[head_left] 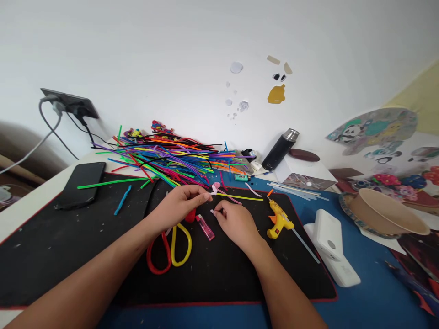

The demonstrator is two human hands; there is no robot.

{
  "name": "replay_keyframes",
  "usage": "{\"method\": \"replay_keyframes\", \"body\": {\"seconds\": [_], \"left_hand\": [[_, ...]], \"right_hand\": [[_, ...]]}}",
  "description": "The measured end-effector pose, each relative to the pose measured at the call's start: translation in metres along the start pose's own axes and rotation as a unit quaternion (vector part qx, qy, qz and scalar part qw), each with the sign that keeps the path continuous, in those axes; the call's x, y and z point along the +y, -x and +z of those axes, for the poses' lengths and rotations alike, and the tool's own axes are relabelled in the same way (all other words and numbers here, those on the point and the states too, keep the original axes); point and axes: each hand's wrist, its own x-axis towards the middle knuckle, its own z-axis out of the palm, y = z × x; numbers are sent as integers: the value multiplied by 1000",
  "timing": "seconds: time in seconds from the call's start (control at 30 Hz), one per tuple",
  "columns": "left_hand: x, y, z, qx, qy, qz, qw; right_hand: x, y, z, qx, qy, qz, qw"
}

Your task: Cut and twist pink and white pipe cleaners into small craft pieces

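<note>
My left hand is closed in a pinch, a small pale pink pipe cleaner piece at its fingertips. Close to the right, the fingers of my right hand pinch a tiny pale bit, too small to name surely. A pink curled pipe cleaner and a yellow pipe cleaner lie just beyond the fingertips. Between and below the hands is a pink lighter. Scissors with one red and one yellow handle lie partly under my left hand, which hides their blades.
A yellow glue gun lies on the black mat, right of my hands. Behind is a pile of coloured pipe cleaners. A black phone, a dark flask and white devices stand around.
</note>
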Motion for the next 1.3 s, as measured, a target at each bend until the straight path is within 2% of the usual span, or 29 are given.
{"method": "replay_keyframes", "body": {"seconds": [0.3,0.43,0.53,0.67,0.77,0.87,1.1,1.3], "left_hand": [[2,1,0,-12,-9,-7,1000],[1,1,0,-18,-6,-16,1000],[-1,0,0,-21,1,-19,1000],[-1,0,0,-18,-2,-30,999],[0,-1,-1,-18,-14,-46,999],[2,-1,0,-27,-4,-67,997],[7,0,4,-55,89,-89,990],[10,1,3,-63,77,-87,991]], "right_hand": [[0,3,3,7,-14,-10,1000],[-2,2,3,14,-125,-2,992],[1,-2,2,27,-275,20,961],[6,-6,1,45,-461,45,885],[4,-6,0,42,-556,63,828],[-3,-4,-1,33,-612,67,788],[-9,-2,-5,26,-677,77,731],[-5,-2,-6,-4,-687,79,722]]}}
